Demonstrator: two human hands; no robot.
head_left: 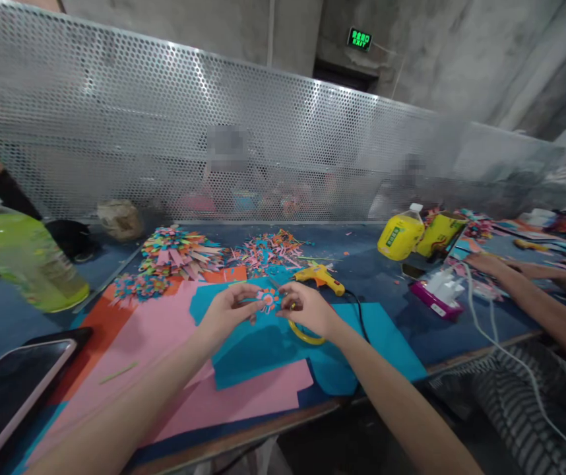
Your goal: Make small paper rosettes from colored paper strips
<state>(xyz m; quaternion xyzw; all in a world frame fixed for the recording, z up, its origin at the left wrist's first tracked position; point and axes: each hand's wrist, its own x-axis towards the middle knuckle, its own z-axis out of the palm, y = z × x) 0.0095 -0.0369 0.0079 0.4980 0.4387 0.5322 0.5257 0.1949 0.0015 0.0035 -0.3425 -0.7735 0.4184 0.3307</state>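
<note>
A small paper flower (268, 300), pink and blue with an orange centre, is between my hands above blue sheets (258, 349). My left hand (233, 307) pinches its left edge. My right hand (307, 310) has its fingers closed at the flower's right side, over the yellow handle of scissors (307, 335) lying on the sheets. Just beyond lies a yellow glue gun (320, 277) with a black cord. Pink sheets (164, 336) spread to the left.
Paper-strip bundles (179, 254) and loose strips (273, 251) lie behind. A green bottle (26, 257) and phone (16, 396) stand and lie left. To the right are a yellow bottle (402, 232), a purple-white box (439, 293) and another person's arms (535, 290). A perforated metal screen (154, 132) rises behind.
</note>
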